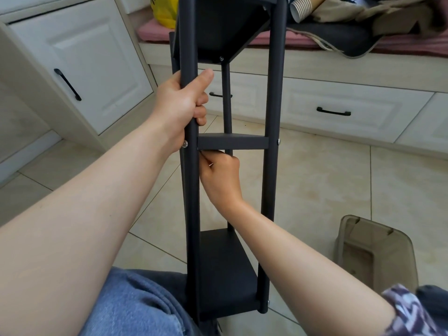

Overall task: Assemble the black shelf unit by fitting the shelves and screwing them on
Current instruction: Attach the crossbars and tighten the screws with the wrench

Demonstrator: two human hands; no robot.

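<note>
The black shelf unit [275, 93] lies tilted from 12 to 6 o'clock, its near end by the person's lap. The left hand [184, 103] wraps the left post [190, 32], fingers [201, 110] curled round it. The right hand [221, 175], at 7 o'clock of the middle shelf [232, 142], pinches a thin tool [206, 160] at the shelf's corner. The tool may slip from the joint, or the frame may twist if the left grip loosens. No writing is legible; the marks on the yellow bag [164, 10] are cut off.

Black shelf unit [275, 93]; blue jeans [135, 304]; white cabinet [92, 61]; beige floor tiles [339, 180].
</note>
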